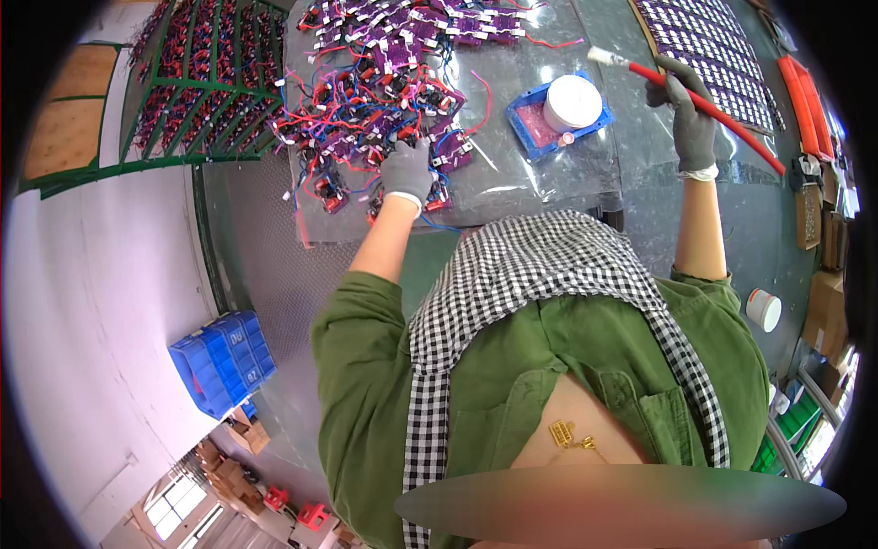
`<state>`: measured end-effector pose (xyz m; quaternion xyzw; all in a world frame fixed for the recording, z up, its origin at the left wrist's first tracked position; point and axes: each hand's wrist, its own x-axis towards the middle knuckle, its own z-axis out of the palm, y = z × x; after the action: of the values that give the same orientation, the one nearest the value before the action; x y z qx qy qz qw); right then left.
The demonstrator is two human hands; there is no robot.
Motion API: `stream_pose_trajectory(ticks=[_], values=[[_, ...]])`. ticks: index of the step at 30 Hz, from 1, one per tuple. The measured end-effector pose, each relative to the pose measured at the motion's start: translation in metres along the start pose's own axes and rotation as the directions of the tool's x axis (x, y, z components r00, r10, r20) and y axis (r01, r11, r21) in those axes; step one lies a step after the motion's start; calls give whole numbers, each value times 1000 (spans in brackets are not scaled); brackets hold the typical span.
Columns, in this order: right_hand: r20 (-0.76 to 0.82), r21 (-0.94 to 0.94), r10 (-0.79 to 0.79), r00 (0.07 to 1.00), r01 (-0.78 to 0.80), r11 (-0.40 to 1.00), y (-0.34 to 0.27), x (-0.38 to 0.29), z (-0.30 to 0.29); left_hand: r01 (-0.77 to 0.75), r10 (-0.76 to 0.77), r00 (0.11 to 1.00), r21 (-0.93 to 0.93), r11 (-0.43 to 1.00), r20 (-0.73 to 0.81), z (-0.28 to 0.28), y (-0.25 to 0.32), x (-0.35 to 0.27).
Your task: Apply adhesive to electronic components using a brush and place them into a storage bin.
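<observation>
My left hand [407, 171], in a grey glove, reaches into a heap of purple circuit boards [453, 149] with red, blue and pink wires; its fingertips touch a board, but whether they grip it is hidden. My right hand [689, 117], gloved too, holds a long red-handled brush [710, 106] over the table's right part, its pale bristles pointing left. Between my hands, a blue plastic tray [534, 141] holds a white round tub [573, 103] and a small reddish-white cap or cup [565, 139]. More purple boards [398, 55] lie stacked at the table's far side.
A panel of purple boards with white parts [713, 55] lies at the far right, beside red bins [806, 106]. A green rack [206, 82] full of wired boards stands at the left. Blue crates [226, 360] are at lower left, a white tub [763, 310] at right.
</observation>
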<state>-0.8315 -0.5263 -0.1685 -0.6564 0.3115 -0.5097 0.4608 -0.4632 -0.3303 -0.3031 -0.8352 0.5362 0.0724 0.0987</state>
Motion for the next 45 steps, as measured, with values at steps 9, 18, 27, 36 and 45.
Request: stream_pose_trajectory(ticks=[9,18,27,36,45], values=[[215,-386,9,977,77,919,26,0,5,97,-121,990,-262,960,-78,17,-12,10],[733,-581,-111,671,702,412,75,8,44,15,-12,1000,-535,844,9,-28,-25,-3],[265,-360,-116,957,210,909,5,-21,41,-207,-286,950,-937,-280,-124,-113,-30,-48],[409,163,32,912,-107,981,-77,8,84,19,254,967,-996,-91,-5,-163,10,-48],[520,-31,-99,848,134,990,-96,8,94,-106,483,875,-968,229,19,-190,29,-53]])
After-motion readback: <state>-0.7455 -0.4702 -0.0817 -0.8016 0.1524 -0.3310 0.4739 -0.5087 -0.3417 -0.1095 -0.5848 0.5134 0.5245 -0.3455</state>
